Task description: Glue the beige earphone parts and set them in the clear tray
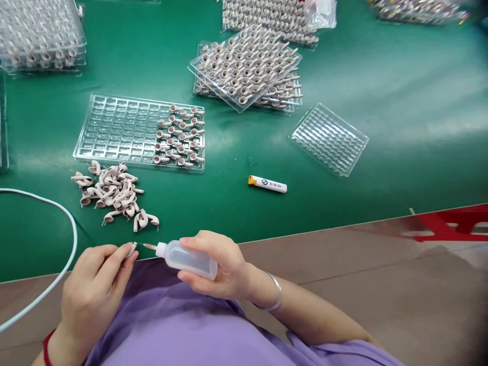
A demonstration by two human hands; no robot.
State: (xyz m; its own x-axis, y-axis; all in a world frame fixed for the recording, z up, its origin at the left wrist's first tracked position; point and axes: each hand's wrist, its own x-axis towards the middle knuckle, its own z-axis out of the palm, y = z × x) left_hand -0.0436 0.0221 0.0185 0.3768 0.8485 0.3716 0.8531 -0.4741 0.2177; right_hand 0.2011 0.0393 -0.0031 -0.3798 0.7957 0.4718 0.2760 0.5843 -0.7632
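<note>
My right hand (217,267) is closed around a small translucent squeeze bottle (186,258) lying sideways, its thin needle tip pointing left. My left hand (95,284) pinches a small pale earpiece part (131,248) right at that tip. Both hands are over my lap, at the near edge of the green table (381,86). Just beyond them lies a loose heap of beige earpiece parts (112,192). Behind the heap sits a clear plastic tray (114,129), with parts set only in its right-hand columns.
Stacked clear trays full of parts (246,68) stand at the back centre, more at the back left (40,35) and far edge. An empty clear tray (330,139) lies to the right. A white lighter (267,184) lies mid-table. A white cable (63,213) curves at left.
</note>
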